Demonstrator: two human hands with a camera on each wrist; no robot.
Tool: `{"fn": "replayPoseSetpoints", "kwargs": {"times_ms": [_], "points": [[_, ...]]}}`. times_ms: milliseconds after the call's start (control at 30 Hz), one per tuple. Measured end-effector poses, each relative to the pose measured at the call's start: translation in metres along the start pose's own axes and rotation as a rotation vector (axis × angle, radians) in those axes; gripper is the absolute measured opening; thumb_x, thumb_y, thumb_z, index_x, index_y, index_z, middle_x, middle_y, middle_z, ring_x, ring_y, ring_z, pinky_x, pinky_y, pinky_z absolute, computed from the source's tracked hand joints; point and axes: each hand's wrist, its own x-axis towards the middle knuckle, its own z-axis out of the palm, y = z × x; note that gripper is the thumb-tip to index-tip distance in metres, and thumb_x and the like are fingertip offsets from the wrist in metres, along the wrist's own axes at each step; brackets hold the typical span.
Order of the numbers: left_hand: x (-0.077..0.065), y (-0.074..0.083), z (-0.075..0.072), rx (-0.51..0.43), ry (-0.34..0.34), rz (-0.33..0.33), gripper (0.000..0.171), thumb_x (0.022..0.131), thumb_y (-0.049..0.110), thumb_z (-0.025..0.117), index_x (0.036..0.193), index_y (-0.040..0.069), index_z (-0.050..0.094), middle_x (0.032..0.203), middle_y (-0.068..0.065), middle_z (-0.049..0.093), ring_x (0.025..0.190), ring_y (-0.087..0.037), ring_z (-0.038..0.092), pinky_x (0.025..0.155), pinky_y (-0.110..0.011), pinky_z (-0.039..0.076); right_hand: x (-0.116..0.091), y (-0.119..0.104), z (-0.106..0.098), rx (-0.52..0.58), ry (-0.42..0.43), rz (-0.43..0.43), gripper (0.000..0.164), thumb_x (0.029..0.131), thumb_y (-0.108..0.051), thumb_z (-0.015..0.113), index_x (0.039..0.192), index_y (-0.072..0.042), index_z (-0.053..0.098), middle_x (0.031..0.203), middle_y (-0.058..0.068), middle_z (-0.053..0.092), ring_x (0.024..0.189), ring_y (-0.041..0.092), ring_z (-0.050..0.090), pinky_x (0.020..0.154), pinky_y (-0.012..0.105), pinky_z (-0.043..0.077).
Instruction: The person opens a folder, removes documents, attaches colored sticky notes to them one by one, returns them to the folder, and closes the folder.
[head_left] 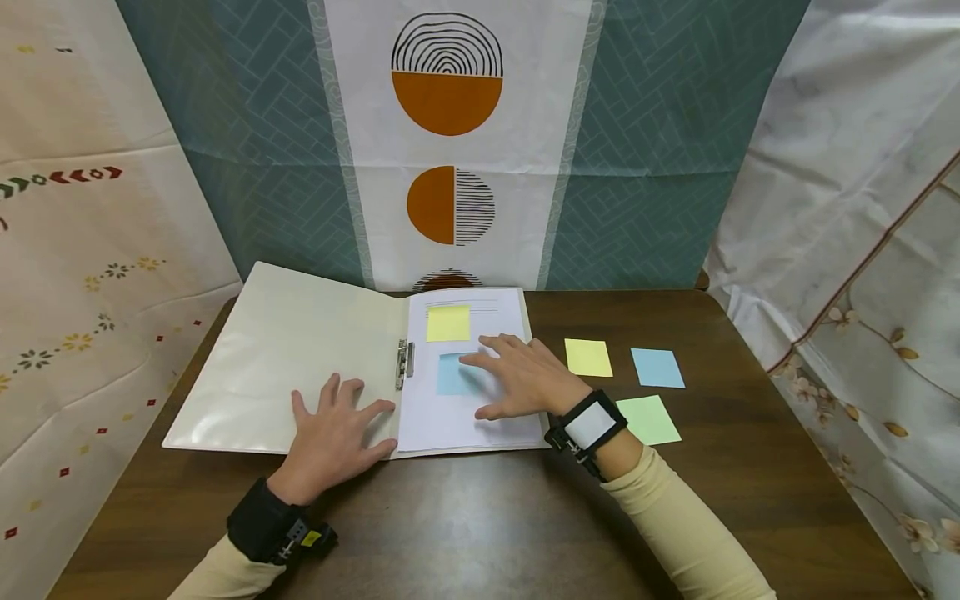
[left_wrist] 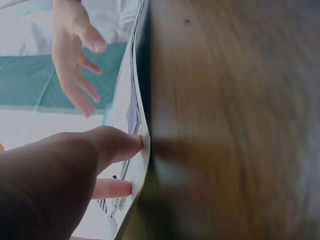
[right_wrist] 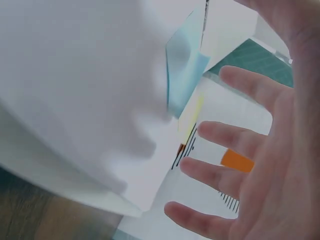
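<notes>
A white ring binder (head_left: 300, 350) lies spread on the table, its metal clip (head_left: 405, 364) at the spine and white paper (head_left: 442, 425) on its right side. Near the top of that paper is a yellow sticky note (head_left: 448, 323); below it a blue sticky note (head_left: 453, 375) has a lifted edge in the right wrist view. My right hand (head_left: 525, 375) hovers over the blue note and paper, fingers spread, holding nothing. With fingers apart, my left hand (head_left: 333, 433) rests on the binder's lower edge beside the spine, thumb touching it in the left wrist view.
Right of the binder, a yellow note (head_left: 588, 357), a blue note (head_left: 657, 367) and a green note (head_left: 648, 419) lie on the brown wooden table (head_left: 450, 533); my right wrist is close to the green one. A patterned cloth (head_left: 637, 167) hangs behind the table.
</notes>
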Motion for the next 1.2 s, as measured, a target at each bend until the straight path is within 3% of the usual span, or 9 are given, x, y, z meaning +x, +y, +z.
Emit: {"fn": "replayPoseSetpoints", "kwargs": {"times_ms": [533, 733, 1033, 1200], "points": [[0.000, 0.029, 0.004, 0.057, -0.028, 0.045, 0.055, 0.091, 0.063, 0.083, 0.136, 0.032, 0.079, 0.151, -0.026, 0.062, 0.150, -0.060, 0.050, 0.107, -0.100, 0.034, 0.004, -0.010, -0.008, 0.022, -0.041, -0.003, 0.087, 0.091, -0.069, 0.084, 0.167, -0.039, 0.054, 0.181, 0.009, 0.044, 0.162, 0.044, 0.049, 0.119, 0.069, 0.050], [-0.001, 0.031, 0.004, 0.059, -0.022, 0.052, 0.056, 0.091, 0.064, 0.083, 0.137, 0.032, 0.079, 0.152, -0.026, 0.061, 0.151, -0.060, 0.050, 0.108, -0.099, 0.035, 0.009, -0.015, -0.004, 0.016, -0.087, -0.018, 0.086, 0.088, -0.065, 0.089, 0.164, -0.040, 0.058, 0.178, 0.010, 0.048, 0.159, 0.046, 0.051, 0.119, 0.072, 0.050], [-0.002, 0.030, 0.009, 0.054, -0.001, 0.076, 0.057, 0.092, 0.065, 0.081, 0.139, 0.033, 0.077, 0.152, -0.025, 0.061, 0.151, -0.061, 0.050, 0.105, -0.098, 0.038, 0.012, -0.022, 0.002, -0.069, -0.184, -0.005, 0.084, 0.087, -0.065, 0.091, 0.161, -0.040, 0.060, 0.175, 0.007, 0.053, 0.143, 0.041, 0.065, 0.111, 0.063, 0.058], [-0.003, 0.028, 0.008, 0.047, 0.002, 0.087, 0.057, 0.092, 0.064, 0.081, 0.140, 0.032, 0.076, 0.151, -0.025, 0.061, 0.150, -0.060, 0.051, 0.103, -0.097, 0.039, 0.015, -0.026, 0.003, -0.070, -0.216, 0.007, 0.084, 0.088, -0.063, 0.091, 0.161, -0.039, 0.059, 0.175, 0.008, 0.054, 0.140, 0.043, 0.068, 0.111, 0.064, 0.058]]}}
